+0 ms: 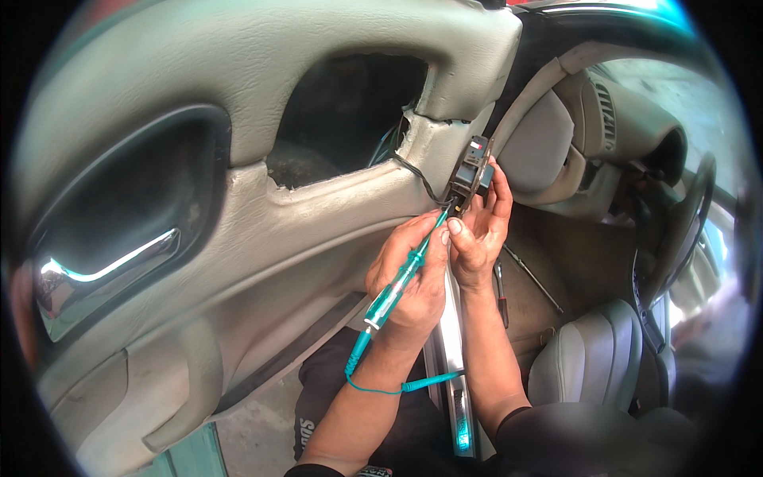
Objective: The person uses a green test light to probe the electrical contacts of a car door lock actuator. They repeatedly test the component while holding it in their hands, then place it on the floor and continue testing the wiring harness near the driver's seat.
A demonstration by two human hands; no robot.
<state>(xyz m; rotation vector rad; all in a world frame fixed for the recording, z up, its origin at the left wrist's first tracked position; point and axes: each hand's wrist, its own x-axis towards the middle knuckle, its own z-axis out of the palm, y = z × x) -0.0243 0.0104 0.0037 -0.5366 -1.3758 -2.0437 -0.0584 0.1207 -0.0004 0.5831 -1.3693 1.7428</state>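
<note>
My left hand [425,290] is closed round a teal, see-through circuit tester [391,296], its tip pointing up at the lower end of a black switch unit [474,173]. Whether the tip touches a contact is hidden by my fingertips. Gripped from the right and below, the switch unit rests in my right hand [481,242], thumb in front and fingers behind. Dark wires [421,176] run to it from a ragged opening [342,115] in the beige door panel [318,199]. The tester's teal cable [425,383] loops below my wrists.
A chrome door handle [107,282] sits in a dark recess at the left. On the car floor lie a red-handled tool [501,298] and a thin metal rod [534,278]. A grey seat [588,358] and steering wheel [701,211] are at the right.
</note>
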